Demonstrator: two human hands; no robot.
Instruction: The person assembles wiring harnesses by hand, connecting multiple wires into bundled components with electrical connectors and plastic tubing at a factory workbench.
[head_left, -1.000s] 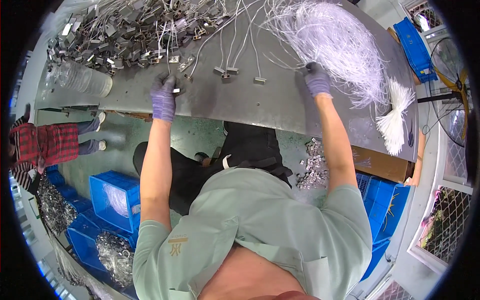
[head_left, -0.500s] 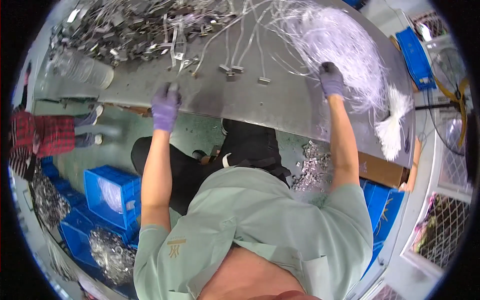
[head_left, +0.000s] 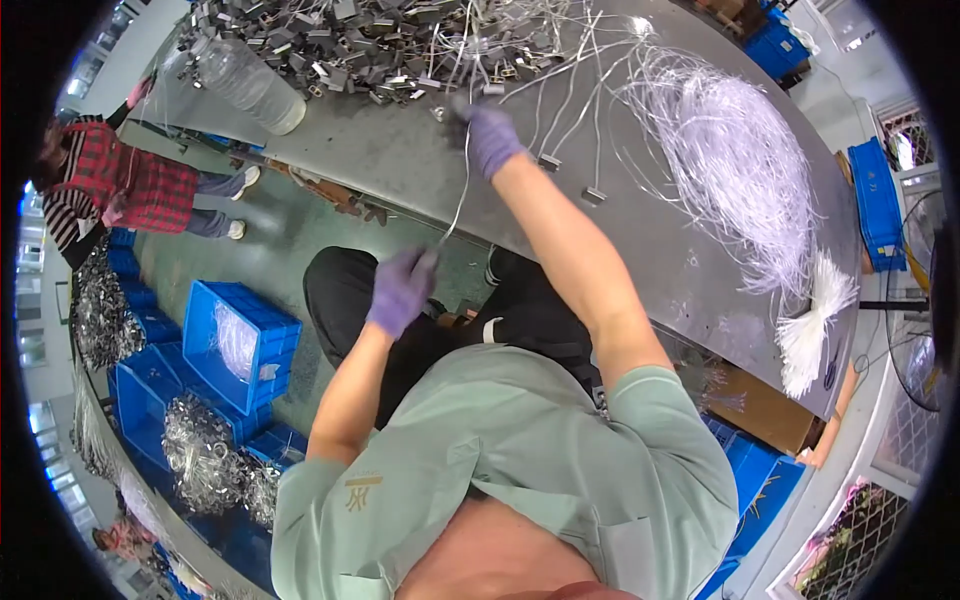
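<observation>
My left hand [head_left: 403,288], in a purple glove with grey fingertips, is closed on the lower end of a thin pale cord [head_left: 461,207] in front of the table's near edge. The cord runs up past my right hand [head_left: 488,140], gloved alike, which reaches left over the table. Its fingertips are smeared by motion beside the cord, so their grip is unclear. Beyond them lies a heap of small dark metal clip-like pieces [head_left: 385,45]. Several cords with small metal end pieces [head_left: 594,195] lie right of my right hand.
A big tangle of clear strands [head_left: 730,160] and a tied white bundle [head_left: 815,325] lie on the table's right. A clear plastic bottle [head_left: 250,85] lies at left. Blue crates [head_left: 243,345] stand on the floor at lower left. A person in a checked apron [head_left: 140,180] stands at far left.
My right hand has left the clear strands and swung left to the heap's edge. My left hand has moved right and down, and now holds a cord end. The view has shifted.
</observation>
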